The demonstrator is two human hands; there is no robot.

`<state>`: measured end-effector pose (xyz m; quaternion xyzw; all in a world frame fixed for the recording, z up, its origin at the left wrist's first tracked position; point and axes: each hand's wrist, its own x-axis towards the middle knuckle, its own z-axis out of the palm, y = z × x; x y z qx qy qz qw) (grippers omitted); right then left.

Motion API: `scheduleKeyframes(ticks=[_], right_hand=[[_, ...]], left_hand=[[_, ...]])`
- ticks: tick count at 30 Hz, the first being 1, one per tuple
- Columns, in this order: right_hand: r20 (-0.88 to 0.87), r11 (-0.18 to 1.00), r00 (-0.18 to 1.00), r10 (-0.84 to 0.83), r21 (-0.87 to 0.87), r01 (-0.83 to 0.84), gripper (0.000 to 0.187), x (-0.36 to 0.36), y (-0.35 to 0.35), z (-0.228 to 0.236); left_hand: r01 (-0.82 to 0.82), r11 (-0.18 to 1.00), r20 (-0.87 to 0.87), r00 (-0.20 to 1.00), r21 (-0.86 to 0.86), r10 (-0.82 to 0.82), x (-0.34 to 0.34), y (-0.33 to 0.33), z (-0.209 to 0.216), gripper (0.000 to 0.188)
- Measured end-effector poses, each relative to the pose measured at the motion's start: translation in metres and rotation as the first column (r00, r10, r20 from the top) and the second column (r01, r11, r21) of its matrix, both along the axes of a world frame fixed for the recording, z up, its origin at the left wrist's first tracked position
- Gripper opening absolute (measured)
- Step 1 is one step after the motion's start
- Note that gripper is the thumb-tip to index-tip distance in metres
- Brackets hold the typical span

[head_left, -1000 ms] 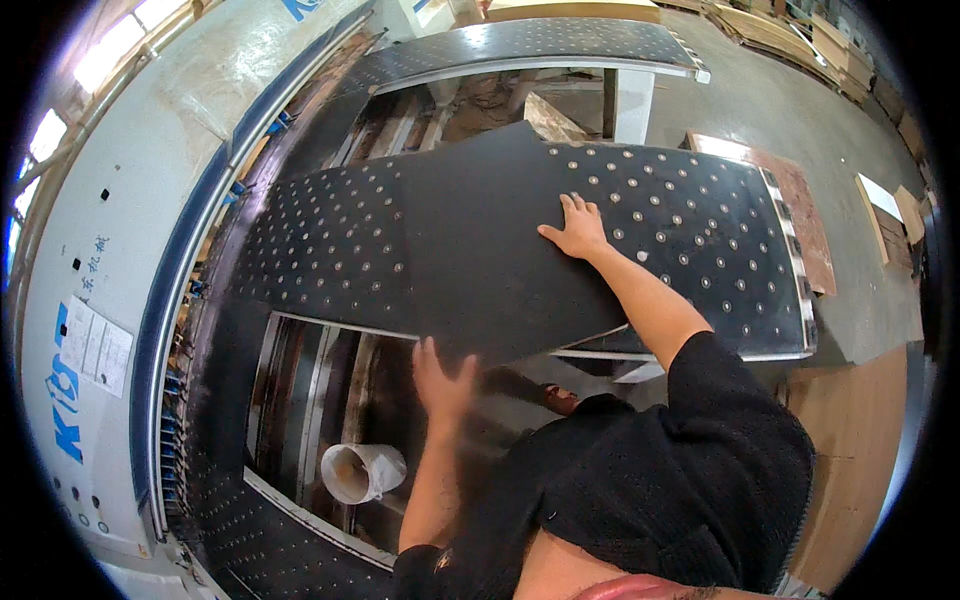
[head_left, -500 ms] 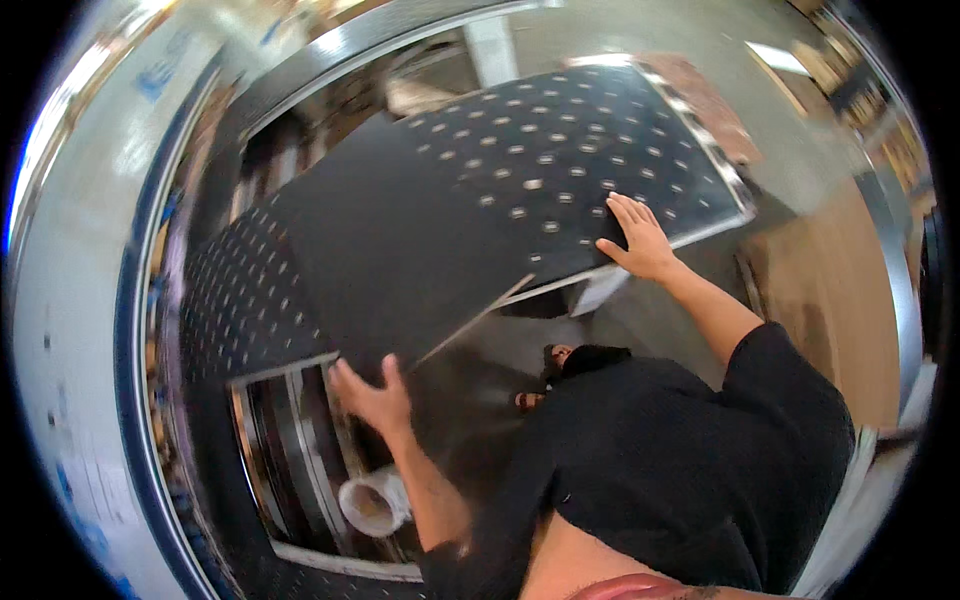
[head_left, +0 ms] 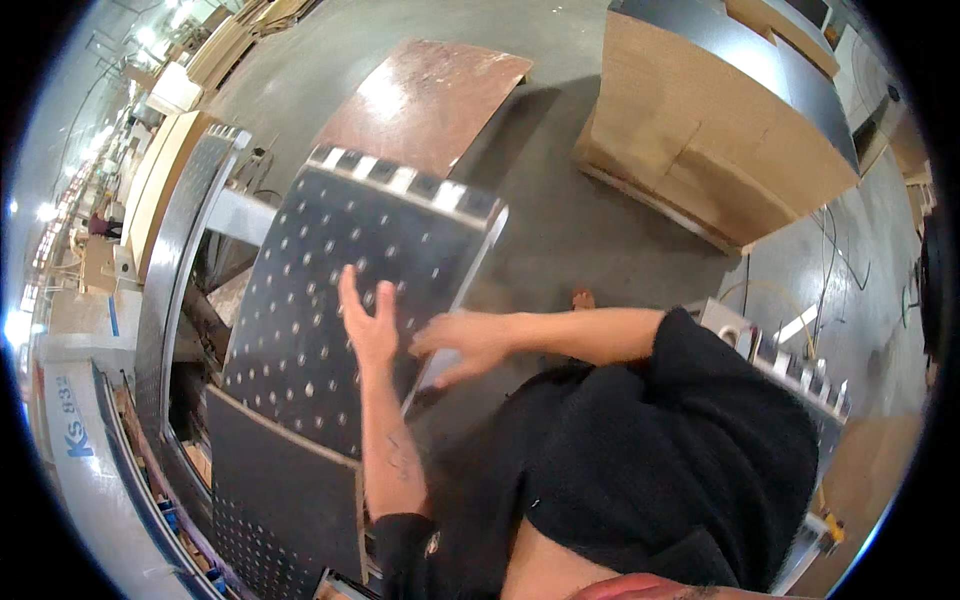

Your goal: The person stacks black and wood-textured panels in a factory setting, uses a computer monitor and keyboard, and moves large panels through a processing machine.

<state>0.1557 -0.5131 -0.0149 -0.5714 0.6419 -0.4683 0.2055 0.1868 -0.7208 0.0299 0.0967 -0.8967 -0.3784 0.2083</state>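
My left hand (head_left: 370,325) is over the black table (head_left: 420,250), whose top carries rows of small pale metal studs. Its fingers are spread and nothing is in them; whether they touch the surface I cannot tell. Beside it, at the table's right edge, my right hand (head_left: 470,340) reaches across from the right, slightly blurred, with fingers apart and nothing in them. Nearer to me, a plain dark board (head_left: 285,465) with a light brown edge lies flat across the table.
A reddish-brown sheet (head_left: 420,100) lies low beyond the table. A large brown panel-sided block with a dark top (head_left: 720,150) stands far right. Cables (head_left: 835,265) run over the floor at right. A long metal-edged frame (head_left: 185,240) borders the table's left.
The view has swung to the right. My left hand has gone from beside the dark board to over the studded top, and both hands are now close together. The board is still on the table.
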Motion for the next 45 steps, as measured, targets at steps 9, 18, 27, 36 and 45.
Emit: scheduleKeyframes(ticks=[9, 18, 27, 36, 45], right_hand=[[0.39, 0.693, 0.574, -0.72, 0.362, 0.623, 0.054, -0.205, 0.245, -0.008], [0.345, 0.85, 0.867, -0.359, 0.505, 0.151, 0.058, -0.405, 0.168, -0.025], [-0.155, 0.292, 0.728, -0.668, 0.846, 0.447, 0.07, -0.707, 0.24, -0.165], [-0.094, 0.083, 0.582, -0.808, 0.959, 0.27, 0.057, -0.885, 0.217, -0.227], [0.195, 0.391, 0.524, -0.829, 0.872, 0.294, 0.043, -1.187, 0.005, -0.292]], left_hand=[[-0.414, 0.701, 0.234, 0.74, -0.581, 0.631, -0.156, -0.106, -0.052, 0.089], [-0.502, 0.644, 0.188, 0.685, -0.577, 0.703, -0.235, -0.21, -0.081, 0.087], [-0.596, 0.741, 0.221, 0.712, -0.309, 0.666, -0.31, -0.188, -0.06, 0.074], [-0.298, 0.941, 0.065, 0.954, 0.16, 0.291, -0.669, -0.087, -0.072, 0.067], [-0.31, 0.877, 0.836, 0.524, 0.367, -0.164, -0.888, -0.151, -0.186, 0.084]])
